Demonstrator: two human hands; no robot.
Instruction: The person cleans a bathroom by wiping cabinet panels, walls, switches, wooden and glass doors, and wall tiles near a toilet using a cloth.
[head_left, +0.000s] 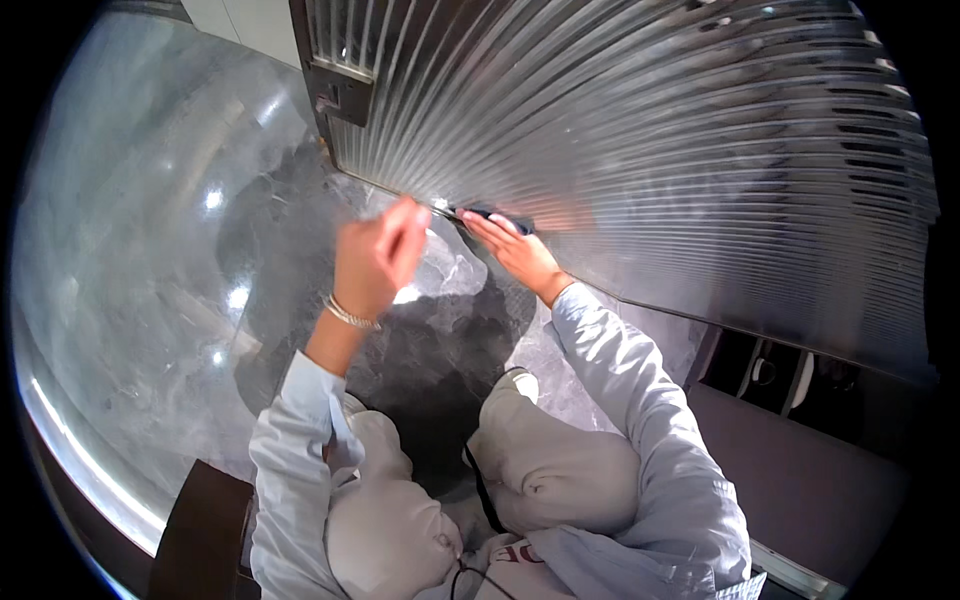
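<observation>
A large ribbed glass door panel (600, 150) with a dark metal frame rises before me. My right hand (517, 251) lies along its lower edge, fingers stretched out. Between those fingers and the glass is a dark item (495, 217), probably a cloth, mostly hidden by the hand. To the left, my left hand (382, 251) hovers near the same edge, blurred, its fingers curled and a pale bracelet (351, 313) at the wrist. Whether it holds anything is unclear. A dark metal lock plate (341, 94) sits on the frame farther up.
Glossy grey marble-patterned floor (292, 202) spreads to the left and under my bent knees (555, 480). An open-fronted shelf (780, 375) with several items stands at right. A dark brown furniture piece (199, 525) is at lower left; a white cabinet (255, 30) stands beyond.
</observation>
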